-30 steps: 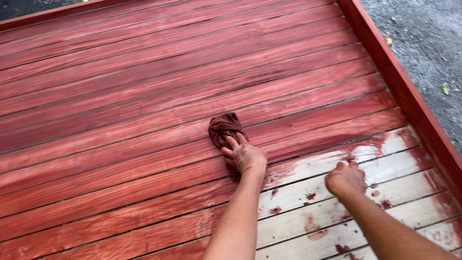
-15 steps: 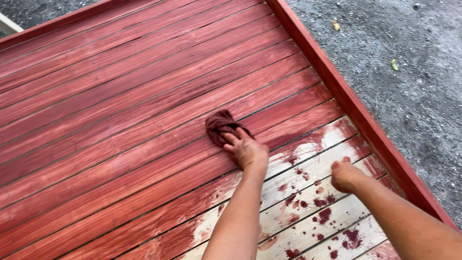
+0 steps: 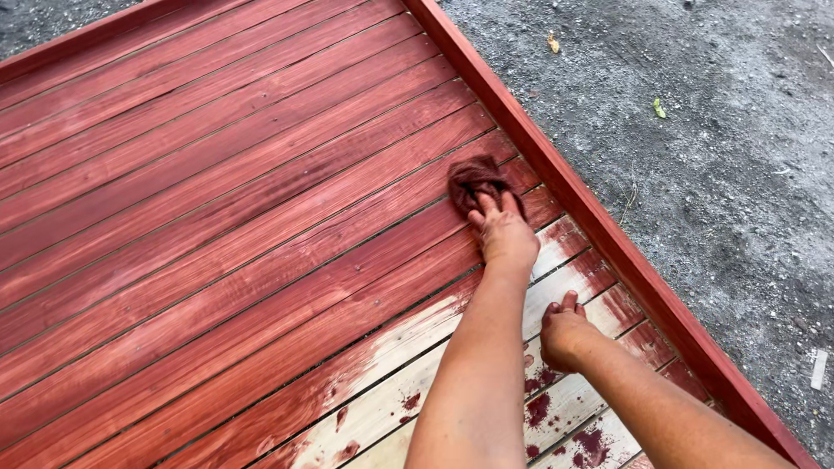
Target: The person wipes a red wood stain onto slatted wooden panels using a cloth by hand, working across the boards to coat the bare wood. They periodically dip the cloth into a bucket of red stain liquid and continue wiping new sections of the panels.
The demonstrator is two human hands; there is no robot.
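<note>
Left hand (image 3: 508, 234) is pressing flat on a dark red rag (image 3: 476, 181), fingers stretched forward over the rag's near edge, not pinching it. The rag is bunching up just beyond the fingertips, right of frame centre, sitting on the stained boards close to the side rail (image 3: 599, 221). Most of the rag is showing past the fingers; only its near part is lying under them.

Right hand (image 3: 563, 330) is resting lower right, curled into a loose fist with knuckles down on a pale board, holding nothing that can be seen. It is sitting near the left forearm, well behind the rag.

The wooden deck (image 3: 217, 200) is filling the left and centre of the frame, its boards running diagonally and coated red-brown. The bare patch (image 3: 434, 382) at the bottom centre is showing pale wood with red splotches and streaks. The rail is running from top centre down to the lower right corner. Grey gravel ground (image 3: 712, 130) is taking up the upper right, with 2 small leaves lying on it.
</note>
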